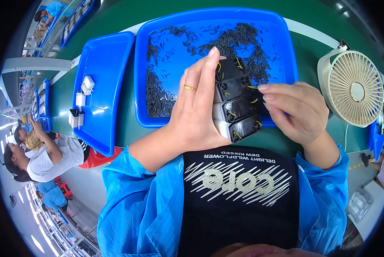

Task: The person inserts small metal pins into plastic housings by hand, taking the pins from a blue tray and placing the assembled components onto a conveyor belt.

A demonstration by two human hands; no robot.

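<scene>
My left hand (196,107) is wrapped around a row of several black-and-white, block-shaped housings (242,105), tilted with their black faces up. Short yellow wires (255,101) stick out of round openings in those faces. At the right edge of the row, my right hand (297,107) has its fingers drawn together, fingertips at the end of one yellow wire. Whatever is between those fingertips is too small to make out. Behind both hands lies a large blue tray (139,85), with many short, thin black pieces (243,38) scattered and heaped in it.
A smaller blue tray (99,55) on the left holds a few white blocks (87,85) with metal prongs. To the right stands a cream-coloured fan (355,89) on the green table (307,55). Another person (50,154) sits at the left, and more workers appear farther off.
</scene>
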